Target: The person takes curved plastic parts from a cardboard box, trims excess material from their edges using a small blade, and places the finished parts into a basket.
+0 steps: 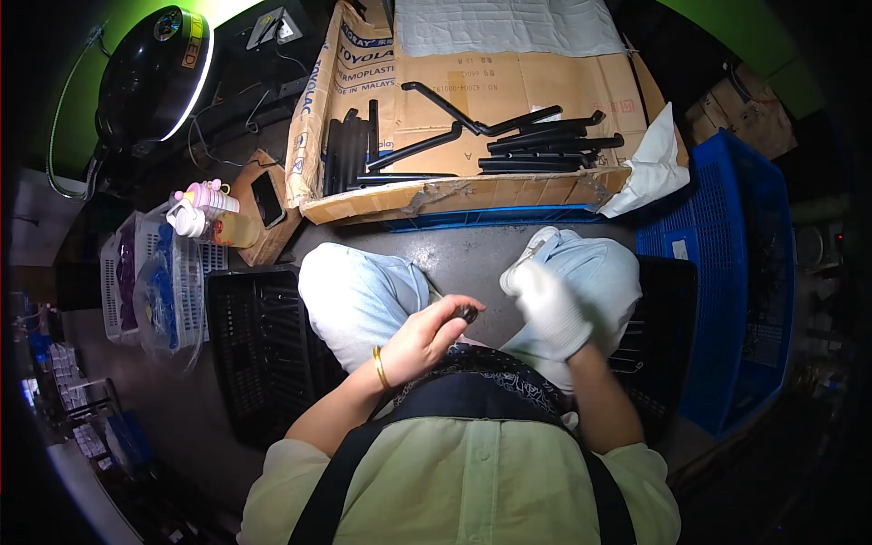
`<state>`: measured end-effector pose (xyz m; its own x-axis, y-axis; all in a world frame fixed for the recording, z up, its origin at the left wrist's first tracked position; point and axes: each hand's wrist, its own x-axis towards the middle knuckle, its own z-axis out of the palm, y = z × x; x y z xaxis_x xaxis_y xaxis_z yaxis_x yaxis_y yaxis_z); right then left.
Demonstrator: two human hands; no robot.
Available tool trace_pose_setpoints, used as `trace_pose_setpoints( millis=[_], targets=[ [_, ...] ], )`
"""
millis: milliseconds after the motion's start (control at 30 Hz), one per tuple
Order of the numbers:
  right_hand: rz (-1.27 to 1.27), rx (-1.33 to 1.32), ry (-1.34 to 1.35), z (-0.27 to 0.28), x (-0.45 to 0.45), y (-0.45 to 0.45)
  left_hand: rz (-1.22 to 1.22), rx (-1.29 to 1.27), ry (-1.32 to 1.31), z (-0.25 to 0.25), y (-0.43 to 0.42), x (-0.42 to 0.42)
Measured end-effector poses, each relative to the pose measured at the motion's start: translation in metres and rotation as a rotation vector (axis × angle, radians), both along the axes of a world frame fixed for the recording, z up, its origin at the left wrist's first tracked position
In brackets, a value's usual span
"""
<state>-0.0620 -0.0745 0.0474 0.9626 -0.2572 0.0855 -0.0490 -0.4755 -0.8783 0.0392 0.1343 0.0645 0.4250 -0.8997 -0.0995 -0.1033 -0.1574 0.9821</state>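
My left hand (425, 337), bare with a gold bangle at the wrist, is closed around a small dark part (467, 313) above my lap. Only the rounded end of that part shows, so its kind is unclear. My right hand (550, 313) wears a white glove and hangs over my right thigh, smeared by motion; its fingers do not show clearly. Beyond my knees, several black bent bars (550, 145) lie loosely on the flattened cardboard (509, 91) of an open carton. More black bars (345, 156) are stacked along its left side.
Black crates (238, 363) flank my legs on both sides. A tall blue crate (727, 272) stands at the right. On the left are a phone (267, 200) on a wooden stool, a drink bottle (232, 229), a white basket (113, 291) and a round lamp (154, 77).
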Motion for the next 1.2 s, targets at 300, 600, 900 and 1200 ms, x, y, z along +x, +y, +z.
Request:
trace_pose_setpoints(
  millis=[300, 600, 900, 1200],
  targets=[
    [-0.165, 0.421, 0.14, 0.041, 0.016, 0.043, 0.141, -0.104, 0.081, -0.01, -0.006, 0.012],
    [-0.105, 0.359, -0.076, 0.054, 0.043, 0.054, 0.309, -0.335, 0.587, -0.011, -0.022, 0.01],
    [-0.03, 0.488, 0.255, 0.062, 0.018, 0.056, 0.404, -0.552, 0.548, -0.04, -0.015, 0.003],
    [0.175, 0.415, 0.092, 0.054, 0.015, 0.07, 0.409, -0.489, 0.197, -0.047, -0.012, 0.006]
  ],
)
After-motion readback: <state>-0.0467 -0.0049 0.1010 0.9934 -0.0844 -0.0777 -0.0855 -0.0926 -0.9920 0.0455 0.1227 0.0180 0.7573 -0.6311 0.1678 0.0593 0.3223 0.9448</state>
